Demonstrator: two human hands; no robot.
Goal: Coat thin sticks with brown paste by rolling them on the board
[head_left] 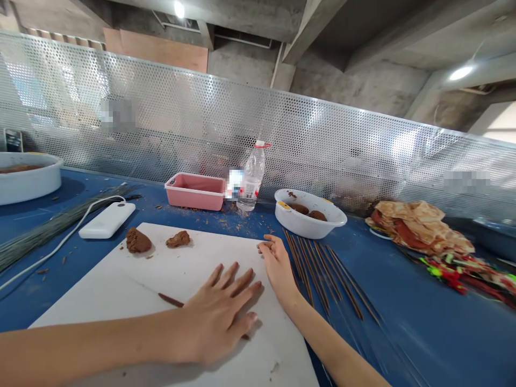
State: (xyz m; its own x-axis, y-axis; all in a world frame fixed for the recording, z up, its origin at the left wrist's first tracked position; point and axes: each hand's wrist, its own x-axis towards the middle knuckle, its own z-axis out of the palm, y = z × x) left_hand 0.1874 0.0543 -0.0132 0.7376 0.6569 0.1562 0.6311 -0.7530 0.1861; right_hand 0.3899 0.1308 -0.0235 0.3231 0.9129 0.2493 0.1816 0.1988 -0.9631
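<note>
My left hand lies flat on a white cutting board, fingers spread, over a thin brown stick whose ends show on both sides of it. My right hand rests at the board's right edge with its fingers curled, and nothing shows in them. Beside it lies a row of thin brown sticks on the blue table. Two lumps of brown clay sit on the board beyond my hands. A white bowl holds brown clay balls.
Behind the board stand a pink plastic tray and a water bottle. To the left lie a white power bank with its cable, a bundle of grey-green stalks and a white basin. Crumpled printed material lies at right, before a perforated metal screen.
</note>
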